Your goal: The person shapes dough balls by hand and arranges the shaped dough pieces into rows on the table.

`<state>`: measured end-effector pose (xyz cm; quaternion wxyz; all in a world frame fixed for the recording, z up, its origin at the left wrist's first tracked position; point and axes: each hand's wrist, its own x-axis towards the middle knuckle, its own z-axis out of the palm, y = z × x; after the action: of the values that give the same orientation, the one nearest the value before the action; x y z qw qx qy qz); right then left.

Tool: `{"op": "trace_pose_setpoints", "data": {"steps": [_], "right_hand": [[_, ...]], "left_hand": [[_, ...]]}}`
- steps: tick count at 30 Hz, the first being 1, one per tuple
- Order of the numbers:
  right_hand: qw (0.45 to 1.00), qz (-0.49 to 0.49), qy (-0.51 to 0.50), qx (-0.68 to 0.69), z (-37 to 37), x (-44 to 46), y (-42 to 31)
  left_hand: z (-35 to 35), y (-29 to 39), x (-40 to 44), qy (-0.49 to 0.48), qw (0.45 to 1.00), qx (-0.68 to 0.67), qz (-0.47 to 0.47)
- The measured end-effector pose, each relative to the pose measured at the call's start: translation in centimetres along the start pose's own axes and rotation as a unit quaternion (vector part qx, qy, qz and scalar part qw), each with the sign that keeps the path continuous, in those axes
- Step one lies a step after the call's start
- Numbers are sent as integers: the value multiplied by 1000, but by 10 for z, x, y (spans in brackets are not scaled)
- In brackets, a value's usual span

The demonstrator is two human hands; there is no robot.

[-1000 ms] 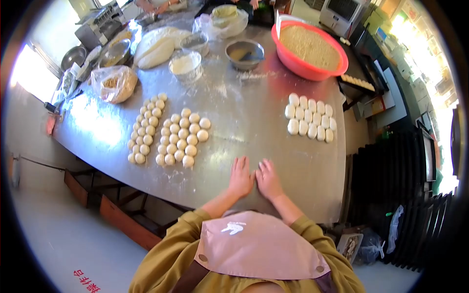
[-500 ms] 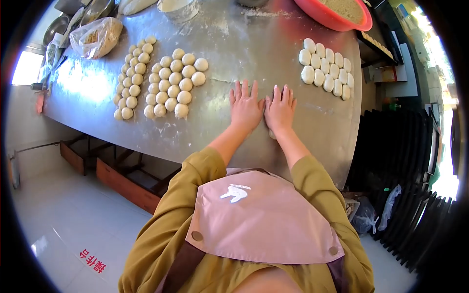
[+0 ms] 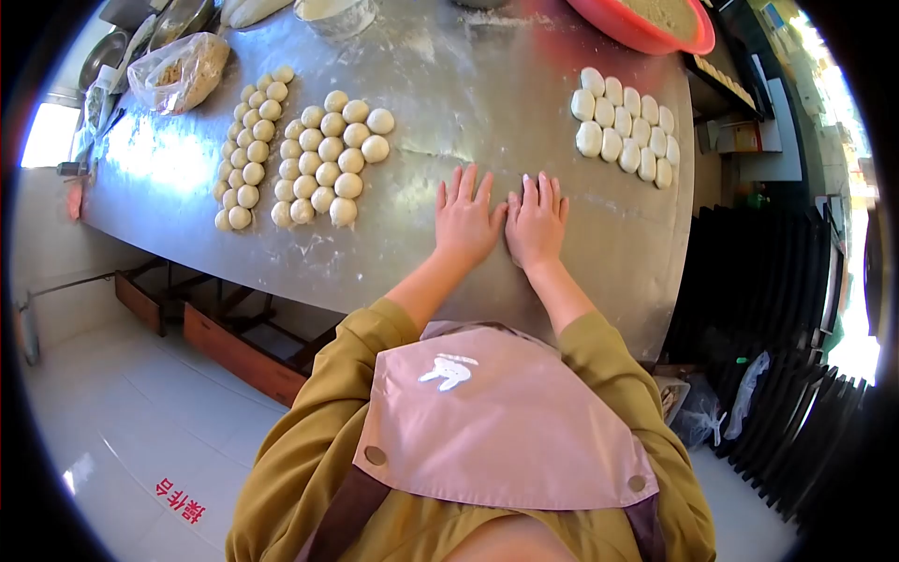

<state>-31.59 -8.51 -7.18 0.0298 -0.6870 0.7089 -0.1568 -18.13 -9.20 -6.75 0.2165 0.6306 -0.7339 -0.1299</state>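
Note:
My left hand (image 3: 465, 221) lies palm down over the steel table (image 3: 403, 253), fingers stretched out and slightly apart. Close beside it, thumbs almost touching, my right hand (image 3: 536, 223) is also flat with its fingers extended. Whatever is beneath the two palms is hidden. To the left sit rows of round dough balls (image 3: 328, 174), with another batch of smaller-looking dough balls (image 3: 248, 140) beyond them. On the right, oblong white dough pieces (image 3: 623, 122) are lined up in several rows.
A red basin (image 3: 646, 37) of crumbly filling stands at the far right edge. Toward the back left are a plastic bag (image 3: 180, 73) of food, metal bowls (image 3: 103, 56) and a floury container (image 3: 335, 17). Black trays (image 3: 749, 281) are stacked right of the table.
Both hands have slid slightly back toward my body, still flat. A bit of dough showing at the heel of my right hand earlier is now hidden.

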Motion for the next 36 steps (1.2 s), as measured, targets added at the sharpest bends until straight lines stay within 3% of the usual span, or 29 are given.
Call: {"op": "trace_pose_setpoints", "data": {"steps": [6,7,10,11,13,15,18,20,24,26,28,31,32,35,36], "right_hand": [[1000,-14,22,15,-1,-3,4],[993,-7,23,117,3,-4,11],[919,40,24,391,9,-11,35],[884,71,25,461,10,-21,41],[795,128,37,591,9,-34,50],[684,180,53,705,10,-45,57],[696,148,44,701,5,-50,38],[728,118,17,675,1,-50,32],[637,185,55,746,-6,-48,33],[623,191,79,754,-8,-52,52],[615,221,65,754,-18,-54,63],[636,239,26,733,-25,-52,71],[648,243,12,722,-27,-54,72],[797,198,-26,570,-34,-56,69],[806,191,-34,559,-35,-57,68]], "left_hand": [[-6,6,-6,12,1000,0,14],[-7,5,-8,10,1000,-6,14],[-13,3,-13,70,995,-68,-14],[-17,5,-19,57,981,-179,-45],[-35,18,-23,35,915,-391,-96],[-4,23,-33,39,884,-458,-92],[36,38,-52,17,811,-574,-116],[38,48,-49,-2,806,-583,-107],[30,56,-48,-23,758,-630,-170],[27,50,-44,-12,866,-490,-94],[20,45,-39,-43,950,-308,-24],[12,50,-32,-141,970,-169,104],[8,52,-28,-182,967,-153,92],[-16,65,-9,-299,947,-100,56],[-24,70,0,-329,940,-82,41]]}}
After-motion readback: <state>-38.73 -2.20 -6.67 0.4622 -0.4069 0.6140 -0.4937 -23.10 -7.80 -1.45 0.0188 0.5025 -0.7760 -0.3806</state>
